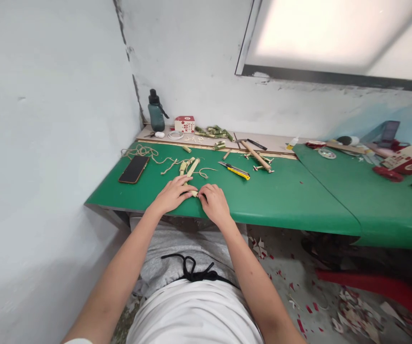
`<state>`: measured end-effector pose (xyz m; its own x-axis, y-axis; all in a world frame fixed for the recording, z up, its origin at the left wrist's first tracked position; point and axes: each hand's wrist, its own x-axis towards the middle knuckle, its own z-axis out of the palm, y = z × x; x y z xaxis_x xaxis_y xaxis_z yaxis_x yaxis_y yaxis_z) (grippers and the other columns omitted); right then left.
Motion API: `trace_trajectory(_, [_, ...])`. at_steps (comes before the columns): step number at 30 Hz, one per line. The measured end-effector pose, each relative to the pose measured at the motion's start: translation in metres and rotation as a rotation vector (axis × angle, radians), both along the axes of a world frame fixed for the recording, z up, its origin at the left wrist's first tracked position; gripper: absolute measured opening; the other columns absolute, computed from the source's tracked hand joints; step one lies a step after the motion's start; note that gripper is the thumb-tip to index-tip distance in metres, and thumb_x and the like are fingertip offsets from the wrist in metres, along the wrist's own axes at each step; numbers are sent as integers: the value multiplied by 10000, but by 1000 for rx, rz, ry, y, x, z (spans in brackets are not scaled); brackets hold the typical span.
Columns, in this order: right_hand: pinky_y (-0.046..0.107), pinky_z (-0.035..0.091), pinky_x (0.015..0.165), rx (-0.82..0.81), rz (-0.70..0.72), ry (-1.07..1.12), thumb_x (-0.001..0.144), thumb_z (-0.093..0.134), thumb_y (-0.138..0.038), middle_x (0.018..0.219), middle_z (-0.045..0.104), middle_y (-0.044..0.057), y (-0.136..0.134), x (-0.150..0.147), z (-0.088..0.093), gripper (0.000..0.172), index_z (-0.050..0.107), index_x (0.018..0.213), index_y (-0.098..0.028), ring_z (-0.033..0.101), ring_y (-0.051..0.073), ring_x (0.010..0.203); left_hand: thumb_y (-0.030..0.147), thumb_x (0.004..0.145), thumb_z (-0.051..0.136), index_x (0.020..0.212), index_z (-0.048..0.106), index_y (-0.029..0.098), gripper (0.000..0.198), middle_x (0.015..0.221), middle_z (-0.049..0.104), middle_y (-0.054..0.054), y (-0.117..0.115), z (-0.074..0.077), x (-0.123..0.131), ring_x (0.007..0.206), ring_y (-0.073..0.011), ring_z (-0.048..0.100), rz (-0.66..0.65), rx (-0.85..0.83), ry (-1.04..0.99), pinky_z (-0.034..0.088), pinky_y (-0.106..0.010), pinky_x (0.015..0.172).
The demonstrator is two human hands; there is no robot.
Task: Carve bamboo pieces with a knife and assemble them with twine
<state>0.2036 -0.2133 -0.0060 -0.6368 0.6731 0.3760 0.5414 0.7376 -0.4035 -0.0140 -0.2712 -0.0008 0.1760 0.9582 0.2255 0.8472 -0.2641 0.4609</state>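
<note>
My left hand (173, 193) is closed on pale peeled bamboo pieces (192, 167) near the front edge of the green table. Its thumb and fingers press on a short piece whose end (195, 193) shows between the hands. My right hand (213, 200) meets that end with its fingertips pinched together; whatever lies between them is too small to make out. Thin twine (203, 174) trails from the bamboo to the right. A yellow utility knife (238, 172), its blade out, lies right of the bamboo.
A phone (134, 169) and loose twine (141, 150) lie to the left. Behind are a water bottle (156, 114), a small box (184, 124) and green bamboo pieces (215, 131). A wooden-handled hammer (255, 155) rests on small stick assemblies. Scraps (356, 310) litter the floor.
</note>
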Motion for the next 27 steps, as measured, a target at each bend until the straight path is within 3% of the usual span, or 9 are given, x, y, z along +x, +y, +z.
trace_trajectory(11, [450, 432, 894, -42, -54, 46, 999, 736, -258, 1057, 781, 69, 1, 0, 1, 52, 769, 965, -238, 617, 291, 1056, 520, 1097, 498, 1293, 787, 354, 387, 1650, 554, -47, 0, -1, 0, 1607, -299, 399, -12, 13, -17, 383, -573, 1302])
trace_trajectory(27, [441, 431, 903, 45, 27, -22, 1083, 549, -179, 1124, 731, 80, -1, 2, -2, 134, 674, 1059, -218, 576, 277, 1041, 544, 1106, 467, 1307, 780, 299, 445, 1575, 636, -55, 5, -5, -6, 1594, -266, 425, -46, 20, -146, 343, -534, 1343])
